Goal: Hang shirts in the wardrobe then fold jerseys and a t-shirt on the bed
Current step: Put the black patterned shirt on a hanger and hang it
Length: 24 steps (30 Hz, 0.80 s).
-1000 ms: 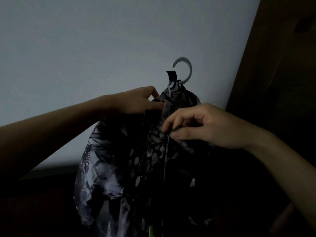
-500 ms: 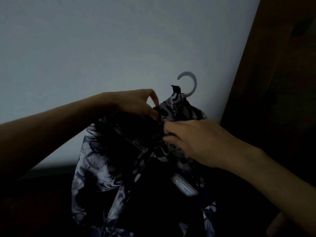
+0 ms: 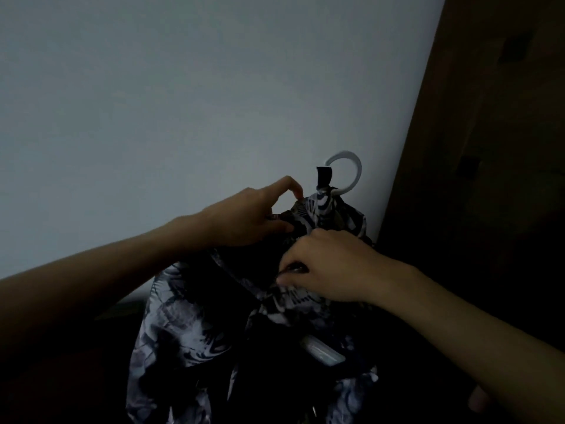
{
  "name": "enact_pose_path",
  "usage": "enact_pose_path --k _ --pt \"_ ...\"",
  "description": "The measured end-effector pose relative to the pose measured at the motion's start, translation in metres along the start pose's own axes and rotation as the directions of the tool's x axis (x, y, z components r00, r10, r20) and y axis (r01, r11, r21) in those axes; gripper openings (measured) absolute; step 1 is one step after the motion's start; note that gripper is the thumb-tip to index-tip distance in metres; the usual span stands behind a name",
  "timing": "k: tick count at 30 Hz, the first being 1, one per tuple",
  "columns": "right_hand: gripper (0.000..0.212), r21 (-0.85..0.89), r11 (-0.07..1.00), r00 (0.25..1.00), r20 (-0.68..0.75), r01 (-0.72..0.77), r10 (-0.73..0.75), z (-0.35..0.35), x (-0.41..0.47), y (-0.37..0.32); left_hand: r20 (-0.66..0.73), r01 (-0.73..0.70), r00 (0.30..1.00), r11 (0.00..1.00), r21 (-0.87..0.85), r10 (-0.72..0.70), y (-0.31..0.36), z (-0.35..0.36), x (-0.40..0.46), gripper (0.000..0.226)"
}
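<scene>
A black-and-white patterned shirt (image 3: 183, 332) hangs in front of me on a white hanger, whose hook (image 3: 348, 169) sticks up above the collar. My left hand (image 3: 247, 215) pinches the shirt's left collar edge just below the hook. My right hand (image 3: 333, 264) grips the front placket a little lower and to the right. A pale label (image 3: 321, 351) shows inside the open front. The scene is very dim and the shirt's lower part fades into darkness.
A plain pale wall (image 3: 183, 102) fills the background. A dark brown wardrobe panel (image 3: 489, 148) rises along the right side. A dark surface (image 3: 122, 310) runs along the bottom left.
The shirt and hanger have dropped lower in view. My right hand moved from the mid front up to the placket near the collar; the front opened, showing the label.
</scene>
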State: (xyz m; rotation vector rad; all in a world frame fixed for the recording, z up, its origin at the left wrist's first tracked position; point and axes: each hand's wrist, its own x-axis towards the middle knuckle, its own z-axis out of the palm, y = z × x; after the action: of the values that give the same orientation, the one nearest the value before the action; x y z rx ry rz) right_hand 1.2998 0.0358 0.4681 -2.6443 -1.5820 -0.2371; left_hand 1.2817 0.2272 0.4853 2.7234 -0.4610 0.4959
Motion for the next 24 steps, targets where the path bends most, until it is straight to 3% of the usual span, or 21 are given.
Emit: enact_pose_path --k 3,5,10,13,15,18,21,24 --pt "0.029 -0.272 0.953 0.987 -0.118 -0.137 0.108 0.010 -0.002 0.012 -0.088 0.058 0.996 0.958 0.281 -0.034 0.002 0.010 -0.010 0.043" --pt "0.032 -0.326 0.918 0.970 -0.165 -0.227 0.181 0.013 -0.003 0.023 -0.112 0.075 0.993 0.947 0.313 -0.041 -0.001 0.014 -0.014 0.042" --pt "0.036 -0.390 0.847 0.914 -0.331 -0.360 0.236 0.020 0.000 0.038 -0.066 0.017 0.998 1.000 0.000 -0.017 -0.012 0.010 -0.010 0.038" --pt "0.041 -0.325 0.873 0.890 -0.397 -0.364 0.224 0.018 -0.003 0.059 -0.007 0.082 0.996 0.992 -0.095 -0.083 -0.018 -0.001 -0.008 0.034" --pt "0.044 -0.221 0.918 0.911 -0.330 -0.328 0.247 0.012 -0.008 0.070 0.018 0.127 0.992 0.982 -0.140 -0.126 -0.022 -0.004 -0.007 0.032" --pt "0.030 0.035 0.958 0.952 -0.100 -0.286 0.288 0.007 -0.015 0.078 0.042 0.153 0.988 0.977 -0.147 -0.149 -0.025 -0.004 -0.002 0.031" --pt "0.020 0.080 0.968 0.970 0.062 -0.239 0.235 0.017 -0.020 0.081 0.073 0.177 0.983 0.974 -0.144 -0.168 -0.028 -0.002 0.003 0.033" --pt "0.017 0.173 0.970 0.980 0.133 -0.172 0.150 0.022 -0.027 0.082 0.098 0.212 0.975 0.968 -0.137 -0.200 -0.030 -0.006 0.005 0.035"
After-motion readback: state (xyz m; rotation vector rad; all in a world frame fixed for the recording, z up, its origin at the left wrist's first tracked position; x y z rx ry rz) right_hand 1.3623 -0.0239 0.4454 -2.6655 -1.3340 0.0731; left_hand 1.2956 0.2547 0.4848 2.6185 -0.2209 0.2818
